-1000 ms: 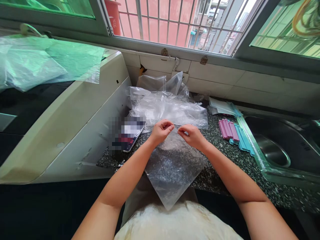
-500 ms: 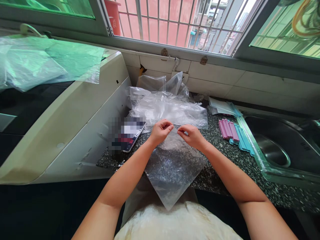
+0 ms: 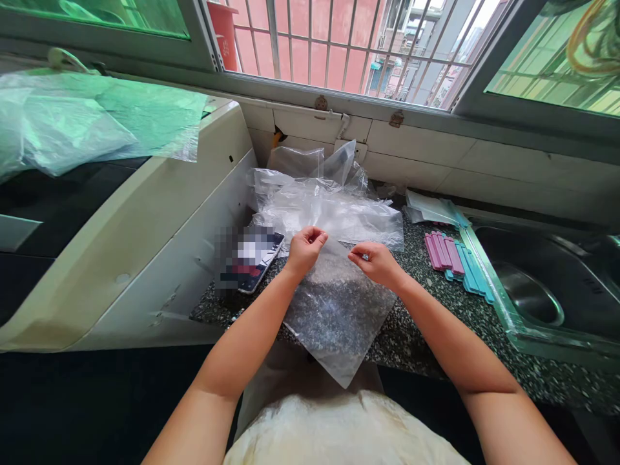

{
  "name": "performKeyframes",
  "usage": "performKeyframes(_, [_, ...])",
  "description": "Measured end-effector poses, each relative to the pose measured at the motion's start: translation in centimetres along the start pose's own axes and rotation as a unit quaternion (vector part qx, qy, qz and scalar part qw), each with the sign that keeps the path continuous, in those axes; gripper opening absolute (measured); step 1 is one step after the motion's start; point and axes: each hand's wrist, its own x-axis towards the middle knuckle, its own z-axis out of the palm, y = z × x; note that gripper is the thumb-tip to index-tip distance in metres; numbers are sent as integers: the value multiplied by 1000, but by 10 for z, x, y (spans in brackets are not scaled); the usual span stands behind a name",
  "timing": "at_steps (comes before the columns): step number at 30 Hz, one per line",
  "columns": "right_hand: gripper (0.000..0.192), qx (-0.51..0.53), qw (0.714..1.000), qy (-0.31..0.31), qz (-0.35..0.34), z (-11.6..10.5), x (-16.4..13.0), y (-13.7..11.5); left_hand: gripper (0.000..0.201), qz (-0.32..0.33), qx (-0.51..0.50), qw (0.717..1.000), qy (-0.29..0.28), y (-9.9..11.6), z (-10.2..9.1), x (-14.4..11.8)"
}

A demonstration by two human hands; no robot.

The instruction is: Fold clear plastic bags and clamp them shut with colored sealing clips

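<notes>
While the clear plastic bag point(image 3: 334, 316) lies flat on the speckled desk point(image 3: 426, 336) with its lower corner hanging over the front edge, the left hand point(image 3: 304, 248) and the right hand point(image 3: 375, 263) each pinch its top edge between fingertips, a little apart from each other. Behind the hands, toward the back edge under the window, sits a heap of crumpled clear bags point(image 3: 324, 203), with a phone point(image 3: 254, 258) near the desk's left edge. Pink and blue clips point(image 3: 455, 258) lie by the right edge, just beside the sink point(image 3: 542, 284).
</notes>
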Motion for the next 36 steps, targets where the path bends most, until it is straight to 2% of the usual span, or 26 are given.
performKeyframes(9, [19,-28,1000,-2,6,3,0,4,11,-7,9,1000,-1,-2,-1,1])
performKeyframes(21, [17,12,999,-9,28,4,0,6,12,-16,-3,1000,-5,0,-1,2])
performKeyframes(27, [17,33,998,-12,47,-6,0,9,12,-6,-11,1000,18,-5,-3,6])
performKeyframes(32, [19,23,997,-42,58,-10,0,15,11,-3,-28,998,56,-7,-6,9])
performKeyframes(36, [20,18,997,-53,59,-9,1,16,11,5,-19,998,58,-8,-7,9])
